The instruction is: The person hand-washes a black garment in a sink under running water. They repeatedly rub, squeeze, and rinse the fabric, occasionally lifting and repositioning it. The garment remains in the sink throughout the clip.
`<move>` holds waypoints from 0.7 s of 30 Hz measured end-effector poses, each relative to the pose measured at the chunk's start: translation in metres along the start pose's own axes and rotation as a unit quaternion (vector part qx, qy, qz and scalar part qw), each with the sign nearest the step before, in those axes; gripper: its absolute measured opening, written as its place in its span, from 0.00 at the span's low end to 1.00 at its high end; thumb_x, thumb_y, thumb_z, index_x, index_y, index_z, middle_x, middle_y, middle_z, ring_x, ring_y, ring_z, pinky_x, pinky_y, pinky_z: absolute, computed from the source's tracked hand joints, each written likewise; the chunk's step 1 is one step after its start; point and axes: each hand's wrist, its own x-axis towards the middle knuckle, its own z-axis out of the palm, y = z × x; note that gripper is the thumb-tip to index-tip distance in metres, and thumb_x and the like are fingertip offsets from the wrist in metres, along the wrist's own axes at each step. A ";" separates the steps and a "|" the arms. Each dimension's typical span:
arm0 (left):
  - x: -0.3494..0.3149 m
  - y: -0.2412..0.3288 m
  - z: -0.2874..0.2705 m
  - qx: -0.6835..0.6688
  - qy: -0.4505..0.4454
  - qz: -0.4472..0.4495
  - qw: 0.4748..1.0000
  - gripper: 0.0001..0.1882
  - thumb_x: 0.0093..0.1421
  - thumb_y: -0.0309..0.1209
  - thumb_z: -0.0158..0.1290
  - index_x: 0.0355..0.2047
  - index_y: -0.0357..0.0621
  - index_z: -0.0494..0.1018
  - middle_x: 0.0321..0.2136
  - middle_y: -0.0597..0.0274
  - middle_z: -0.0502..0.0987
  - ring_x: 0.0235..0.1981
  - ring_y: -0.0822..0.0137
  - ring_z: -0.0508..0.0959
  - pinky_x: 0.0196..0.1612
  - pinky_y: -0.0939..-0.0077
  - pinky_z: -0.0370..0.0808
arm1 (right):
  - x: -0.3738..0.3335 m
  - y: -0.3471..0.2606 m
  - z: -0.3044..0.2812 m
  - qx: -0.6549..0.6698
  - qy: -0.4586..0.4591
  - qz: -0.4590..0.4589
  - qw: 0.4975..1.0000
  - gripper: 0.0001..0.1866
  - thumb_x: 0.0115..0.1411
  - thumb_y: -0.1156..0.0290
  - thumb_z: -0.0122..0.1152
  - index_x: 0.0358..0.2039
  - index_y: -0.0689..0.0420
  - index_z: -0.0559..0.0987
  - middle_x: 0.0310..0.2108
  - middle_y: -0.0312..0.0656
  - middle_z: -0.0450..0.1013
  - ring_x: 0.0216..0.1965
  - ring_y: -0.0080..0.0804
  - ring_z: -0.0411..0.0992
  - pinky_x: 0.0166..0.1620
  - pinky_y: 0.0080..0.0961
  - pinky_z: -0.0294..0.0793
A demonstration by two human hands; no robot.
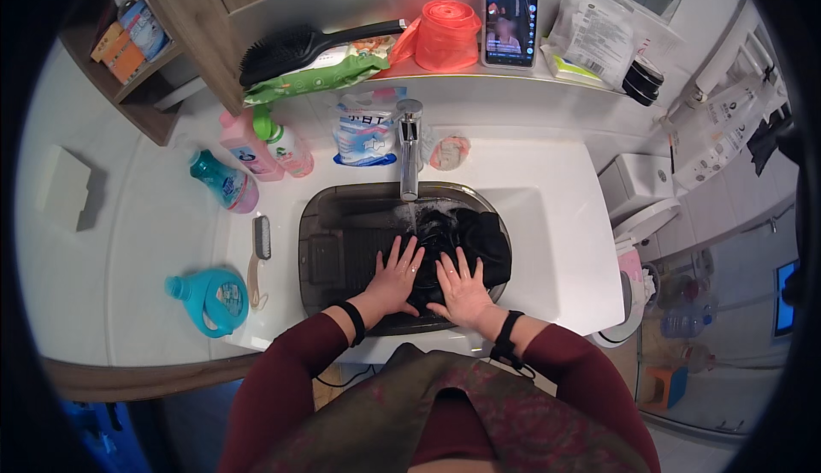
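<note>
A wet black garment point(466, 233) lies bunched in a dark basin point(318, 233) set in the white counter. My left hand point(396, 272) presses flat on the ridged washboard surface and the cloth's left edge, fingers spread. My right hand point(462, 283) lies flat on the black garment, fingers apart. Water runs from the chrome tap point(410, 144) onto the cloth just beyond my fingertips. Both wrists wear black bands.
A scrub brush point(260, 246) and a teal detergent jug point(208, 299) lie left of the basin. Pink and teal bottles point(248, 156) stand at the back left. On the shelf are a hairbrush point(308, 44), an orange bag roll point(446, 35) and a phone point(510, 13). A toilet point(637, 195) is at right.
</note>
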 end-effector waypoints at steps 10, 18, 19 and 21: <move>0.048 -0.026 0.017 -0.038 0.014 -0.059 0.997 0.82 0.20 0.61 0.76 0.72 0.36 0.45 0.72 0.43 0.44 0.73 0.35 0.43 0.68 0.27 0.50 | 0.083 0.035 0.002 0.019 -0.066 0.000 0.998 0.55 0.52 0.26 0.56 0.65 0.62 0.65 0.60 0.49 0.64 0.59 0.48 0.62 0.50 0.50 0.67; 0.091 -0.063 0.001 -0.083 -0.029 -0.070 0.994 0.76 0.17 0.60 0.77 0.66 0.33 0.58 0.65 0.44 0.61 0.67 0.42 0.60 0.66 0.34 0.57 | 0.134 0.055 -0.004 0.087 -0.103 0.056 0.989 0.49 0.49 0.26 0.60 0.55 0.58 0.74 0.50 0.52 0.74 0.54 0.52 0.73 0.55 0.45 0.74; 0.095 -0.066 -0.003 -0.104 -0.017 -0.066 0.992 0.75 0.18 0.59 0.78 0.65 0.33 0.59 0.65 0.44 0.61 0.67 0.42 0.61 0.66 0.33 0.58 | 0.139 0.059 -0.004 0.098 -0.105 0.064 0.988 0.49 0.49 0.26 0.60 0.55 0.58 0.74 0.51 0.52 0.75 0.55 0.51 0.73 0.56 0.43 0.74; 0.099 -0.068 -0.012 -0.121 -0.030 -0.076 0.989 0.74 0.18 0.57 0.79 0.65 0.34 0.59 0.65 0.45 0.62 0.67 0.43 0.62 0.64 0.33 0.60 | 0.147 0.065 -0.002 0.116 -0.129 0.075 0.982 0.49 0.49 0.25 0.58 0.55 0.59 0.75 0.53 0.54 0.75 0.57 0.50 0.73 0.58 0.40 0.73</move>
